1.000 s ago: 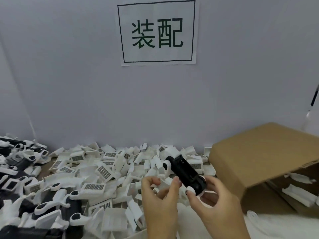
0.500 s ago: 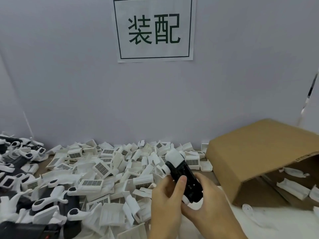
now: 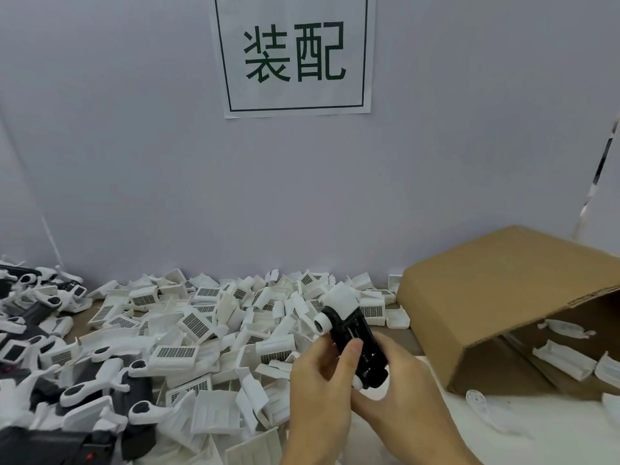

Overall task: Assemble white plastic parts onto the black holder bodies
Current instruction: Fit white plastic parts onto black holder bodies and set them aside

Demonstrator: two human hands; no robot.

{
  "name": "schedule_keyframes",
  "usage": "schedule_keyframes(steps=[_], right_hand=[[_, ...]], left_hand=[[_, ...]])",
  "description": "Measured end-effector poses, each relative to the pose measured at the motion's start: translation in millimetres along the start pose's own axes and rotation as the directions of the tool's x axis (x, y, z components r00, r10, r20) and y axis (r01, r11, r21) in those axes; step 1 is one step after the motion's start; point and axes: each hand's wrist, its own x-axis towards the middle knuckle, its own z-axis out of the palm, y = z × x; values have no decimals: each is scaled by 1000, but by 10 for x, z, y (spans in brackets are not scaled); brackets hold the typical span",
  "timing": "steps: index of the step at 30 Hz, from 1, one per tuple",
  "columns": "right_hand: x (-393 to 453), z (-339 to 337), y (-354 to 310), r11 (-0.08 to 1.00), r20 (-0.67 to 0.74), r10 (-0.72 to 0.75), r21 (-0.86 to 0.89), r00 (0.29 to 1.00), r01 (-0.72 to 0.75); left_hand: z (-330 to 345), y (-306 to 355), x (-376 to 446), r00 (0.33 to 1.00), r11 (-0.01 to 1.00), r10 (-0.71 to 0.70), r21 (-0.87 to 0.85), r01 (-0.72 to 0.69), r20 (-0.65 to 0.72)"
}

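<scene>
Far left: heap of assembled holders. Centre: pile of white parts against the wall, sign above. Left hand and right hand close together, both gripping one black body, held tilted above the pile, white cap on its far end. Right: cardboard box on its side, white parts inside.
</scene>
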Motion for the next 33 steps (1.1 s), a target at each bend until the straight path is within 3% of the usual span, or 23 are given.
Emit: schedule_keyframes(steps=[5,10,14,19,23,33], right_hand=[[4,-11,34,996,135,31,78,990,-42],[-5,-133,0,955,-78,-24,294,997,46],[-25,-130,-46,897,-52,7,443,999,17],[21,-91,-76,824,-108,157,562,982,-70],[41,-95,-56,819,-169,179,571,969,-52],[44,-126,-78,885,-289,157,466,944,-5]], left_hand=[[13,-57,-5,998,995,56,87,-55,0],[-19,-92,7,976,943,220,256,-214,6],[-47,-136,-14,947,855,309,409,-319,93],[-42,-100,-30,890,715,395,531,-454,229],[-49,-77,-17,835,616,457,568,-546,306],[-60,-54,-45,824,558,471,617,-555,316]])
